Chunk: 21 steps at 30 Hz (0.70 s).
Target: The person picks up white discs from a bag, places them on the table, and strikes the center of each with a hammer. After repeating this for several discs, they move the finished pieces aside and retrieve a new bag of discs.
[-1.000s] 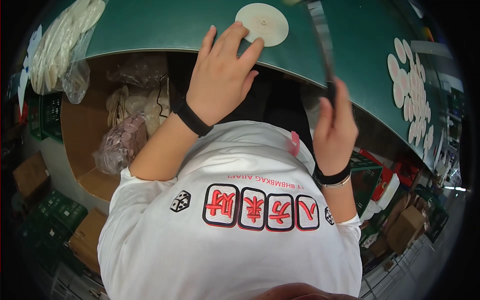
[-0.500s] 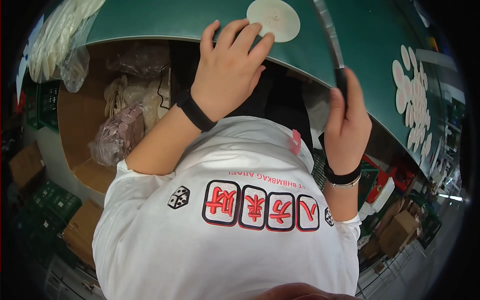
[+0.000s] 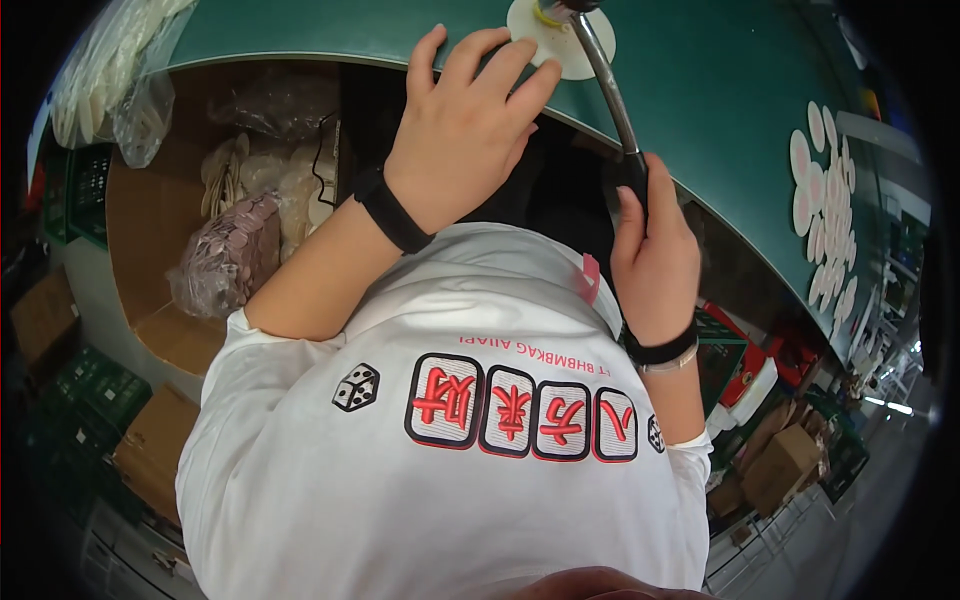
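Grip, right hand: the right hand [image 3: 652, 250] is closed around the dark handle of a slim metal-shafted hammer [image 3: 606, 85], thumb lying up along the grip.
Grip, left hand: the left hand [image 3: 462, 130] holds nothing; it lies flat, fingers spread, on the near edge of the green-topped work table [image 3: 720, 90], with the fingertips [image 3: 540, 75] touching the rim of the round cream-white plastic disc [image 3: 585, 50].
Hammer: its shaft slants up and to the left from the right hand, and its head sits at the top edge of the view, over the disc; whether the head touches the disc cannot be told.
Disc: it lies flat on the table near the table's front edge, at the top of the view, partly covered by the hammer head, with a small yellow piece [image 3: 545, 15] at its middle.
Wrists: a black band [image 3: 392, 210] circles the left wrist; a black band with a thin silver bracelet [image 3: 660, 355] circles the right.
Right of the table: a spread of pale pink-white discs [image 3: 825, 200] lies overlapping, well apart from both hands.
Left of the table: a clear plastic bag of whitish discs [image 3: 110, 70] hangs over the table's corner.
Under the table: an open brown cardboard box [image 3: 150, 220] holds bags of discs [image 3: 225, 255], brownish and pale.
Clothing: a white T-shirt [image 3: 450, 480] with a row of red-and-black tile prints fills the lower view.
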Tool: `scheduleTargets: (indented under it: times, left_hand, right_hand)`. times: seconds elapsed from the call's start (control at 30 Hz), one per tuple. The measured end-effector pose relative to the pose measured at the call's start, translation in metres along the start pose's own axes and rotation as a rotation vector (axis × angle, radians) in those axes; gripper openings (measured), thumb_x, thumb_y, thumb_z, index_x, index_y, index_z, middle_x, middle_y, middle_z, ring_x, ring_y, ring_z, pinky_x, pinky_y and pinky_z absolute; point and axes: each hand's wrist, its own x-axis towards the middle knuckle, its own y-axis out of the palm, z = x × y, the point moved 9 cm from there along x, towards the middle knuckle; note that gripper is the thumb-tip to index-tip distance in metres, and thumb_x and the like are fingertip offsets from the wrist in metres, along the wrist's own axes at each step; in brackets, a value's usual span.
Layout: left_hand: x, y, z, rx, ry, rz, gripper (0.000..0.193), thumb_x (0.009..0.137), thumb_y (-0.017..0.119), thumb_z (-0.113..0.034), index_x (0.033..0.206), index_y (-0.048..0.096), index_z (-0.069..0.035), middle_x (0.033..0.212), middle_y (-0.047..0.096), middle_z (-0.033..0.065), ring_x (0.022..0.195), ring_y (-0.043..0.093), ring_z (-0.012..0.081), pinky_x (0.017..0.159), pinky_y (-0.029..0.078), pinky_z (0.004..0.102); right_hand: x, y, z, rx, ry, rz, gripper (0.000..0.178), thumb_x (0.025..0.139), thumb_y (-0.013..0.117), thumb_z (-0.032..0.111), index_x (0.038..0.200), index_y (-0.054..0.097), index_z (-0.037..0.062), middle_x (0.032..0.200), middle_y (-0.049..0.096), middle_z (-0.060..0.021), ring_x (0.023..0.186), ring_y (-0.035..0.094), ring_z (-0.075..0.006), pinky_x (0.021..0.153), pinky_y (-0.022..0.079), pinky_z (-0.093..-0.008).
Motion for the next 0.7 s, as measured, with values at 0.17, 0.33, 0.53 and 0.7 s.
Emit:
scheduleTargets:
  times: [0.17, 0.33, 0.53, 0.7]
  left_hand:
    - [0.004, -0.01, -0.002, 0.008, 0.016, -0.003, 0.065, 0.08, 0.08, -0.018, 0.141, 0.057, -0.02, 0.138, 0.056, 0.0035, 0.134, 0.049, 0.0256, 0.115, 0.03, 0.0556]
    - [0.02, -0.025, -0.014, 0.027, 0.085, 0.028, 0.059, 0.079, 0.081, -0.022, 0.131, 0.058, -0.007, 0.135, 0.055, 0.0141, 0.131, 0.05, 0.0333, 0.112, 0.034, 0.0583]
    - [0.017, -0.003, -0.017, -0.025, 0.024, 0.006, 0.065, 0.079, 0.081, -0.018, 0.14, 0.059, -0.02, 0.136, 0.057, 0.0052, 0.133, 0.05, 0.0257, 0.115, 0.031, 0.0497]
    - [0.021, -0.025, -0.023, -0.076, -0.036, -0.073, 0.057, 0.076, 0.082, -0.016, 0.13, 0.064, -0.016, 0.13, 0.06, 0.003, 0.127, 0.053, 0.0244, 0.11, 0.035, 0.0466]
  right_hand:
    - [0.002, -0.007, 0.005, 0.036, 0.096, 0.089, 0.037, 0.101, 0.063, 0.011, 0.137, 0.058, 0.0029, 0.098, 0.072, -0.0202, 0.076, 0.071, -0.0337, 0.068, 0.056, -0.0374]
    - [-0.005, 0.021, -0.006, -0.134, 0.045, 0.207, 0.035, 0.105, 0.061, 0.011, 0.138, 0.058, 0.0008, 0.084, 0.067, -0.0111, 0.065, 0.059, -0.0148, 0.062, 0.048, -0.0276]
    - [0.008, -0.01, -0.011, 0.064, 0.131, 0.053, 0.033, 0.104, 0.061, 0.012, 0.134, 0.059, 0.0005, 0.084, 0.068, -0.0126, 0.067, 0.064, -0.0216, 0.064, 0.052, -0.0307]
    - [0.001, -0.014, -0.041, 0.219, 0.325, 0.019, 0.031, 0.105, 0.061, 0.013, 0.132, 0.06, -0.0003, 0.081, 0.066, -0.0098, 0.066, 0.06, -0.016, 0.064, 0.049, -0.0268]
